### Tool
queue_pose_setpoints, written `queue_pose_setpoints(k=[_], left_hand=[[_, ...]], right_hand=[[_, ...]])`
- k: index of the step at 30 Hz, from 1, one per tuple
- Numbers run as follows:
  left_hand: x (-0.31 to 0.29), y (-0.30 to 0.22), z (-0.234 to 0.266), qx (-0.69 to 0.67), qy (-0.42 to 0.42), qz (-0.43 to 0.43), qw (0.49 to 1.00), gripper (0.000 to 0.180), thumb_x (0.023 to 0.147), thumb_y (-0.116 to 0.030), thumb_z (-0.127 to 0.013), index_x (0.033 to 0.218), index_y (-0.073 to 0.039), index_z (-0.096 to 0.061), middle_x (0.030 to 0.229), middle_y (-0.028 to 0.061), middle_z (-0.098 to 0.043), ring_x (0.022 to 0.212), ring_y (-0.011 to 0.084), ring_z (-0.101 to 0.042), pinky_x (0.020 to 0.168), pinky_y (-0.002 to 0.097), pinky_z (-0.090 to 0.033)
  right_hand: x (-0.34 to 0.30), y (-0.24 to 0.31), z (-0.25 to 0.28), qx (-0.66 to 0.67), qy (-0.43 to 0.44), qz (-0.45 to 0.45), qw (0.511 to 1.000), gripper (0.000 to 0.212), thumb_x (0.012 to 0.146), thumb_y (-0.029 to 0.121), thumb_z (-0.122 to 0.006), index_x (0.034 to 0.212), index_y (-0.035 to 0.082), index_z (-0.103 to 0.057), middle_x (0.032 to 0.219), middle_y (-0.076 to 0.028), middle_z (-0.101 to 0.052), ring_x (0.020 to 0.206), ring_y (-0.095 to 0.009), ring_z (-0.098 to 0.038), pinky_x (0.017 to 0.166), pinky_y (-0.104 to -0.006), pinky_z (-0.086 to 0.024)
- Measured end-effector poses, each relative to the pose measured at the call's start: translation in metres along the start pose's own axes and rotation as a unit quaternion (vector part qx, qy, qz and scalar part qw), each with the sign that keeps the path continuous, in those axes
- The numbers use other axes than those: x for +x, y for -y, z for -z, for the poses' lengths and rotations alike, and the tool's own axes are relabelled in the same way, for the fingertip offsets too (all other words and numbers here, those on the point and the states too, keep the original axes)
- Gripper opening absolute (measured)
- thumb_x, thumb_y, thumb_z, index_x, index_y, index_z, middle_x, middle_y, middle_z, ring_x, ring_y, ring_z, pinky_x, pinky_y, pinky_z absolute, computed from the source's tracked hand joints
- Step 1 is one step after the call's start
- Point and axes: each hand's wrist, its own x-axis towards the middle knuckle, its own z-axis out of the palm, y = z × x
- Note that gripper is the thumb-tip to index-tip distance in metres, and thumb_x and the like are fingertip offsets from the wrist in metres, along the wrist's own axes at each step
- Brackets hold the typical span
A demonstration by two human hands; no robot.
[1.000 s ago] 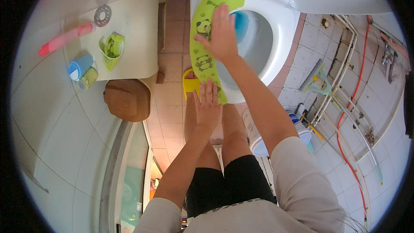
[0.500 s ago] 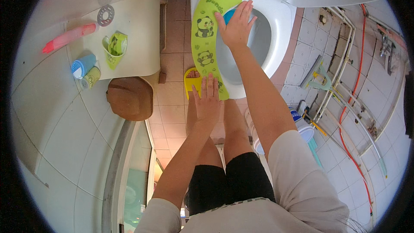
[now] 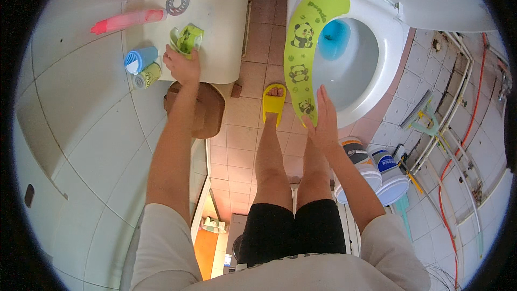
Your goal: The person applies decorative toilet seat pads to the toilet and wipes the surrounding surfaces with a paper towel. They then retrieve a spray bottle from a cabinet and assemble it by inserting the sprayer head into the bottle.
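A lime-green seat pad printed with pandas [image 3: 299, 54] lies along the left side of the white toilet seat [image 3: 392, 56]. The seat's right side is bare. My right hand [image 3: 325, 129] touches the pad's near end, fingers stretched out. Over the cream cabinet top at the left, my left hand [image 3: 183, 68] has its fingers curled on the lower edge of a folded green pad [image 3: 192, 39] with dark print and a pale edge. Part of that folded pad is hidden by the fingers. Blue water [image 3: 334, 37] stands in the toilet bowl.
On the cream cabinet top [image 3: 223, 32] are a pink bottle [image 3: 129, 20], a grey ring-shaped piece [image 3: 177, 2], a blue cup [image 3: 141, 59] and a green can [image 3: 146, 76]. A brown bin [image 3: 207, 110] stands below. Buckets [image 3: 390, 178], a squeegee [image 3: 425, 116] and pipes line the right.
My left hand has left the seat pad and reached left to the folded green pad. My right hand has drawn back from the pad's far part to its near end. The view has shifted left.
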Motion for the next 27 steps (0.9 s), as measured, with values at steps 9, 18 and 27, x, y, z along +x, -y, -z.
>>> queue_pose_setpoints(k=[9,18,27], left_hand=[[0.0,-0.016,0.06,-0.281,0.037,0.176,0.943,0.02,0.091,-0.005,-0.059,0.107,0.005,-0.056,0.108,0.0129,-0.062,0.094,0.0164,-0.058,0.081,0.0284,-0.046],[-0.062,-0.205,0.197,-0.596,0.267,0.252,0.715,0.033,0.096,-0.005,-0.046,0.128,0.002,-0.042,0.118,0.0186,-0.059,0.11,0.0293,-0.059,0.098,0.0427,-0.048],[-0.066,-0.25,0.198,-0.724,0.308,0.43,0.443,0.034,0.089,-0.005,-0.044,0.123,0.003,-0.048,0.104,0.0127,-0.063,0.115,0.0334,-0.054,0.102,0.0451,-0.04]], right_hand=[[0.003,0.06,0.013,0.092,-0.027,-0.013,0.995,0.06,0.083,0.016,-0.065,0.136,0.001,-0.041,0.14,-0.019,-0.043,0.125,-0.038,-0.043,0.105,-0.0453,-0.035],[0.065,0.128,0.095,0.325,-0.175,-0.013,0.929,0.053,0.08,0.011,-0.07,0.128,0.001,-0.05,0.123,-0.017,-0.057,0.113,-0.026,-0.054,0.096,-0.0361,-0.041],[0.02,0.094,0.135,0.392,0.139,-0.165,0.894,0.043,0.075,0.01,-0.077,0.114,0.004,-0.061,0.093,-0.009,-0.062,0.09,-0.017,-0.061,0.073,-0.0282,-0.051]])
